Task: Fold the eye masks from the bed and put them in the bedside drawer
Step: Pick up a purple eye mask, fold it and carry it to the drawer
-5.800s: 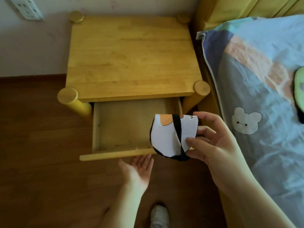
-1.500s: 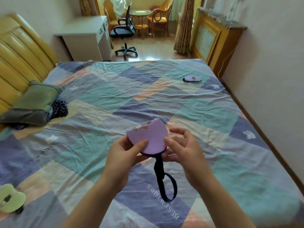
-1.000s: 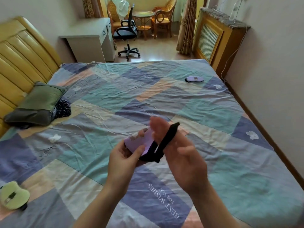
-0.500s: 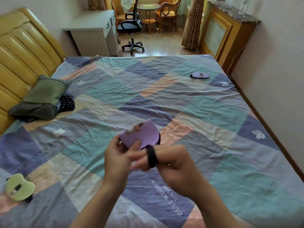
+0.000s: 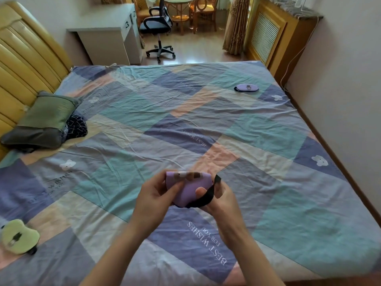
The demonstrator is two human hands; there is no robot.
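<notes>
I hold a folded purple eye mask (image 5: 190,188) in both hands above the patchwork bed sheet (image 5: 185,120). My left hand (image 5: 155,198) grips its left side with the thumb on top. My right hand (image 5: 219,200) pinches the black elastic strap (image 5: 206,198), which is drawn across the mask's right side. A second purple eye mask (image 5: 246,87) lies flat at the far right of the bed. A green eye mask (image 5: 18,238) lies at the near left edge. The bedside drawer is out of view.
A green pillow (image 5: 41,120) and a dark patterned cloth (image 5: 76,125) lie by the yellow headboard (image 5: 22,65) on the left. Beyond the bed stand a white desk (image 5: 107,40) and an office chair (image 5: 157,27). A wall runs along the right.
Since the drawer view, I face the bed with a purple mask. Over the last second my right hand pulled the dangling strap up and round the folded mask, and the mask tilted flatter.
</notes>
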